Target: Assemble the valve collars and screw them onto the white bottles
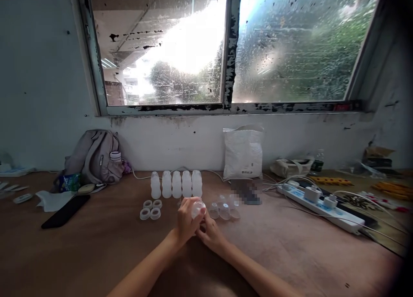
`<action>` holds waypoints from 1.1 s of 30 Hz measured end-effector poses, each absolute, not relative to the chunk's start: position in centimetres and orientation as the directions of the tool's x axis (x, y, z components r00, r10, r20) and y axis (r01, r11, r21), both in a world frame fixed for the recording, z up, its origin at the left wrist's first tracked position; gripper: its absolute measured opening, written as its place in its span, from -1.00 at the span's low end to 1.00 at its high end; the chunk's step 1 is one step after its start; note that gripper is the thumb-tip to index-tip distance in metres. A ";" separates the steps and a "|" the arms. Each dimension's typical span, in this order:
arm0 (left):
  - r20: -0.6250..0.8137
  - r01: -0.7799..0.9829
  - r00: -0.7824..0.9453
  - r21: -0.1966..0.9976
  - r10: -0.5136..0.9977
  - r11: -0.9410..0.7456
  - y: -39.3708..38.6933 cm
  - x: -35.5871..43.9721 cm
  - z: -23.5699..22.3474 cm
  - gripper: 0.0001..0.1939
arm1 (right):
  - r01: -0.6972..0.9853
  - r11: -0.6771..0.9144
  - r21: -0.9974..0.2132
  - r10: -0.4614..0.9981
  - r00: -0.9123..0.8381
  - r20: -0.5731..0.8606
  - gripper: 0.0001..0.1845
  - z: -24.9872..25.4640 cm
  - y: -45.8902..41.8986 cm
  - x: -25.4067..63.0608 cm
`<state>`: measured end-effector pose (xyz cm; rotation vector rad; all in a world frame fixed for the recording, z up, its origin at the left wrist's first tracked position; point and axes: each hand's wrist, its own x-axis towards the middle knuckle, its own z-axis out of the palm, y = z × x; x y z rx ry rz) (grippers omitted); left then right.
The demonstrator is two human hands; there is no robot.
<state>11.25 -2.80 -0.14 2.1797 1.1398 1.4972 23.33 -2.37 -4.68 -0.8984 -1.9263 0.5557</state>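
Over the middle of the table, my left hand (186, 217) is closed round a small translucent white bottle part (198, 208); its exact kind is unclear. My right hand (210, 233) meets it from the right, its fingers curled against the same part, and partly hidden. Behind my hands stands a row of several frosted white bottles (176, 185), upright and side by side. Left of my hands lie several white collar rings (155, 213). To the right, close to my right hand, are several clear domed caps (224, 211).
A black phone (66, 211) and a grey backpack (93, 157) are on the left. A white plastic bag (243, 153) leans on the wall at the back. On the right, a white power strip (322, 208) trails several cables. A pixelated patch covers something behind the caps.
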 end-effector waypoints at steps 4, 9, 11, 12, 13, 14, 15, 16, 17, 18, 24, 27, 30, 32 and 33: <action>0.719 0.439 0.164 0.559 0.675 -0.703 -2.5 11.4 -1.7 -0.76 | 0.360 0.612 -0.704 0.790 -0.301 0.534 -0.71 -5.0 -2.2 23.2; 0.669 0.357 0.000 0.694 0.743 -0.625 -1.4 10.8 -2.9 -0.76 | 0.299 0.606 -0.737 0.791 -0.329 0.516 -0.57 -4.4 -2.3 23.3; 0.646 0.337 -0.006 0.720 0.764 -0.606 -0.9 10.7 -3.2 -0.74 | 0.288 0.592 -0.752 0.799 -0.330 0.503 -0.56 -4.4 -2.2 23.3; 0.637 0.326 0.000 0.729 0.771 -0.602 -0.7 10.6 -3.3 -0.74 | 0.284 0.590 -0.756 0.800 -0.333 0.499 -0.56 -4.4 -2.1 23.4; 0.631 0.313 0.008 0.736 0.776 -0.601 -0.6 10.6 -3.5 -0.73 | 0.282 0.591 -0.756 0.799 -0.339 0.498 -0.56 -4.5 -2.1 23.4; 0.628 0.297 0.013 0.740 0.778 -0.603 -0.5 10.6 -3.6 -0.73 | 0.280 0.592 -0.755 0.796 -0.349 0.495 -0.55 -4.5 -2.0 23.5; 0.627 0.280 0.019 0.745 0.779 -0.606 -0.4 10.6 -3.7 -0.72 | 0.277 0.595 -0.755 0.792 -0.360 0.493 -0.52 -4.6 -2.0 23.6; 0.626 0.261 0.022 0.749 0.780 -0.609 -0.4 10.6 -3.7 -0.72 | 0.274 0.600 -0.752 0.787 -0.370 0.494 -0.47 -4.5 -2.0 23.8; 0.624 0.242 0.021 0.755 0.781 -0.610 -0.3 10.6 -3.8 -0.71 | 0.272 0.608 -0.745 0.780 -0.377 0.499 -0.41 -4.5 -2.0 24.0; 0.621 0.224 0.019 0.762 0.784 -0.608 -0.3 10.6 -3.8 -0.70 | 0.274 0.620 -0.735 0.772 -0.380 0.510 -0.35 -4.4 -2.1 24.2; 0.600 0.195 -0.023 0.788 0.800 -0.585 -0.6 11.2 -4.1 -0.70 | 0.273 0.733 -0.623 0.678 -0.366 0.637 -0.43 -3.0 -2.8 25.4; 0.573 0.187 -0.022 0.808 0.819 -0.560 -0.9 11.8 -4.5 -0.58 | 0.253 0.756 -0.603 0.652 -0.368 0.663 -0.58 -2.3 -3.3 25.4; 0.549 0.178 0.044 0.818 0.835 -0.547 -0.9 12.2 -4.7 -0.47 | 0.253 0.735 -0.629 0.678 -0.279 0.680 -0.71 -2.0 -3.5 24.9; 0.551 0.168 0.075 0.814 0.831 -0.555 -0.9 12.3 -4.9 -0.44 | 0.277 0.712 -0.645 0.700 -0.212 0.682 -0.79 -2.0 -3.4 24.4; 0.553 0.161 0.090 0.812 0.828 -0.560 -0.8 12.3 -5.0 -0.42 | 0.291 0.702 -0.650 0.708 -0.186 0.681 -0.81 -2.1 -3.4 24.1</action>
